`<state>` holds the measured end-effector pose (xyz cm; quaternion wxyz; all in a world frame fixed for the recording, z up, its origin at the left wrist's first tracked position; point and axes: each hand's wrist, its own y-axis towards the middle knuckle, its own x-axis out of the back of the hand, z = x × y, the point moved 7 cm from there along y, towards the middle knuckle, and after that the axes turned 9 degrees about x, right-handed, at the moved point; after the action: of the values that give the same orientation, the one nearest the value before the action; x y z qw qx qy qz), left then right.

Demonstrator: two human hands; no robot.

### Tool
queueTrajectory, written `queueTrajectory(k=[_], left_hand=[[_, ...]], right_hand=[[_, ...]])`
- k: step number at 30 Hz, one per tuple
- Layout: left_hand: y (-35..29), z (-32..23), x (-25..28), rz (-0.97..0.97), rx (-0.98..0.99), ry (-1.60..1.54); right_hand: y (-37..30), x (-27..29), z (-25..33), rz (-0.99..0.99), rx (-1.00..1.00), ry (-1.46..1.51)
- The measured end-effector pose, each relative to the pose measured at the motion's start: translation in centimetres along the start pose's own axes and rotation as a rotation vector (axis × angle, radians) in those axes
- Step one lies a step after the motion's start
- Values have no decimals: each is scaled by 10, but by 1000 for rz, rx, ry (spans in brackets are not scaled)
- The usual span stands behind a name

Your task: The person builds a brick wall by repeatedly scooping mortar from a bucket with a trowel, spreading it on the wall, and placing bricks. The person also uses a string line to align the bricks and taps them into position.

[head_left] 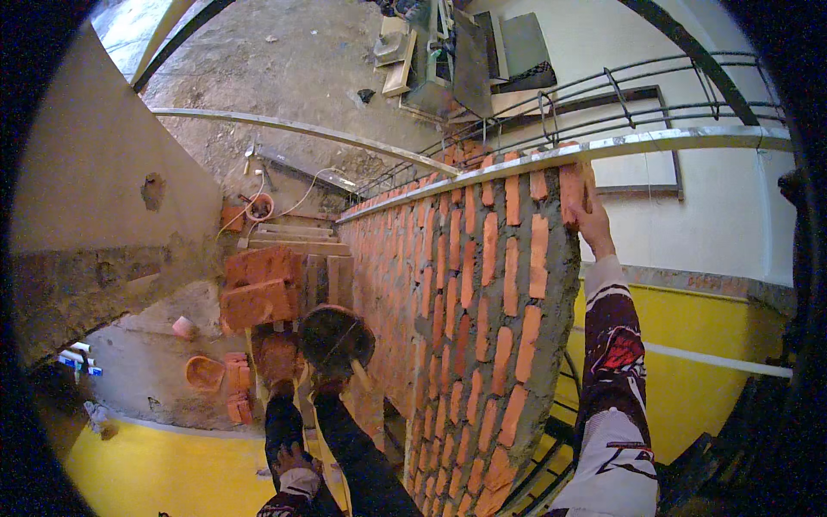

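Observation:
A red brick [570, 194] sits at the upper right corner of the brick wall [482, 319], just under a long straight bar [560, 155]. My right hand [593, 222] is closed round this brick, with the arm stretched far forward. Grey mortar fills the joints between the wall's bricks. Down by my legs, my left hand [295, 461] rests on my dark trousers with its fingers spread, holding nothing. In front of my feet stands a black bucket [336, 336]; a wooden handle [360, 376] sticks out at its rim.
Stacked red bricks [257, 289] lie left of the bucket, beside wooden planks [297, 246]. An orange basin [205, 373] stands lower on the floor. A rebar cage [620, 95] runs behind the wall top. Yellow surfaces [689, 323] lie below on both sides.

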<state>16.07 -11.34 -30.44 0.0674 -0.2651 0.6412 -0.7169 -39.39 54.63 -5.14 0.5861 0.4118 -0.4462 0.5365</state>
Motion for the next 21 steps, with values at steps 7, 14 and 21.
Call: queueTrajectory(k=[7, 14, 21], left_hand=[[0, -3, 0, -77, -53, 74], [-3, -6, -3, -74, -19, 51], [-15, 9, -24, -33, 54, 19]], right_hand=[[-24, -2, 43, -382, -146, -329], [-161, -246, 255, -221, 522, 102], [-235, -450, 450, 218, 744, 528]])
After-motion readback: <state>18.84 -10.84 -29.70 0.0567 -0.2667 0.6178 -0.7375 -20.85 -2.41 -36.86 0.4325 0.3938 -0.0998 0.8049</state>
